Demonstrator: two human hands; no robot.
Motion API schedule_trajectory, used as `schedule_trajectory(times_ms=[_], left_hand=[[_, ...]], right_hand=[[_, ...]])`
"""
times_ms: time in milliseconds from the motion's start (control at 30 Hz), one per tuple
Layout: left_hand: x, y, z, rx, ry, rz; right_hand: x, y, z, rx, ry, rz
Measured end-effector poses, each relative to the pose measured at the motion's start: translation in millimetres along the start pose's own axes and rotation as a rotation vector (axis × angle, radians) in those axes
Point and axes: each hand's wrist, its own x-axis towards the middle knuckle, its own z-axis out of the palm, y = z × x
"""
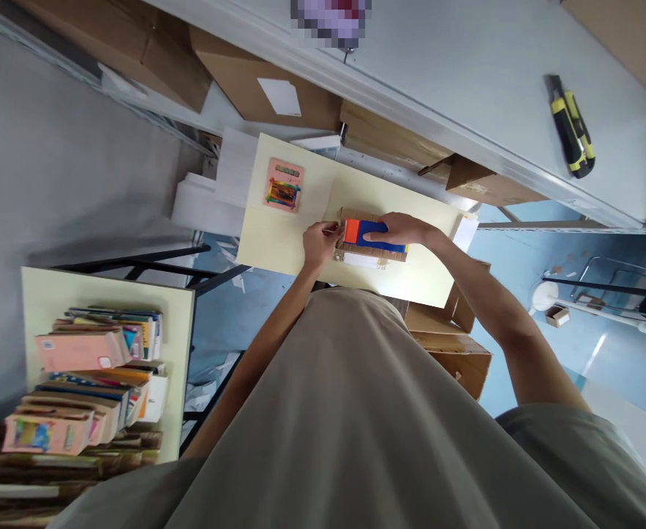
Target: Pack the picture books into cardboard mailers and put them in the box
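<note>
Right fingers [392,218] — on blue-orange item [365,227]

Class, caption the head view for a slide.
Left hand at cardboard, right hand on blue and orange item, pink book nearby.

head view | looks forward, down | shirt [356,404] close below | worktop [320,195] farther off

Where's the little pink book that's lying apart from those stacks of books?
In the head view, the pink book lies toward the left end of the pale yellow table, just beyond and left of the left hand.
</note>
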Motion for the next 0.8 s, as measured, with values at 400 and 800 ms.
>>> schedule_trajectory(times_ms=[400,800], left_hand=[[-8,-6,0.4,0.181,0.15,0.002],[-12,2,23.4,0.249,0.169,0.06]], right_hand=[[-55,35,-25,0.145,-0.157,0.112],[-118,173,-1,0.171,-0.117,0.275]])
